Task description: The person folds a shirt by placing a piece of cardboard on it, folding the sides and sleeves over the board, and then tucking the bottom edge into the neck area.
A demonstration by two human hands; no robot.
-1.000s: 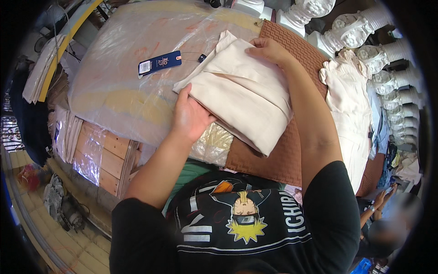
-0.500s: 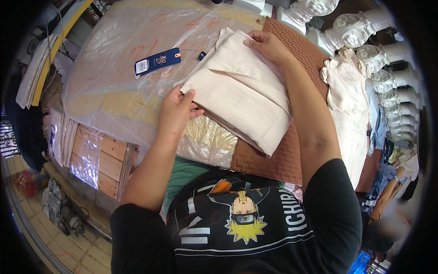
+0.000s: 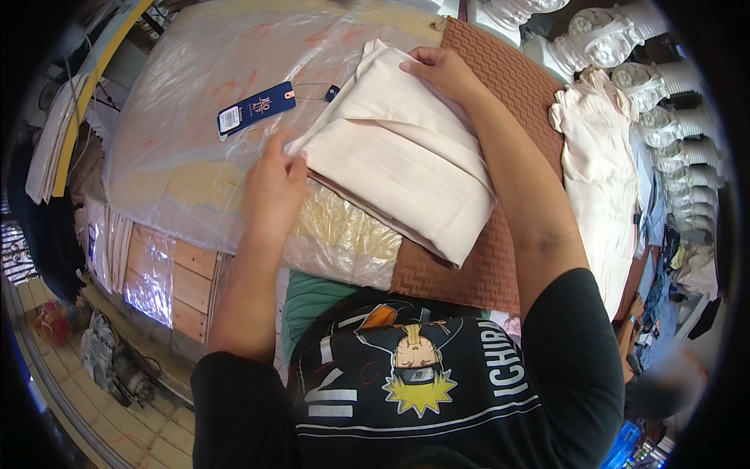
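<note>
A folded cream cloth garment (image 3: 406, 168) lies across the work surface in front of me, with a diagonal overlapping fold on top. My left hand (image 3: 275, 184) is closed at its left corner, the thumb near the edge and the fingertips partly hidden. At the upper edge my right hand (image 3: 444, 74) grips the cloth, thumb on top and the other fingers bent along the edge. A dark blue hang tag (image 3: 269, 105) with a white sticker lies left of the garment, joined by a thin cord to a small dark piece at the garment's edge.
Clear plastic sheeting (image 3: 187, 102) covers the surface on the left; a brown patterned mat (image 3: 508, 258) lies at right. Beyond it is another cream garment (image 3: 598, 156). White ornate columns (image 3: 609, 39) line the right side. A wooden crate (image 3: 168, 270) stands at lower left.
My left hand has moved left along the garment's corner, and its fingers are closer together. The right hand keeps its hold at the upper edge. The whole view has shifted slightly.
</note>
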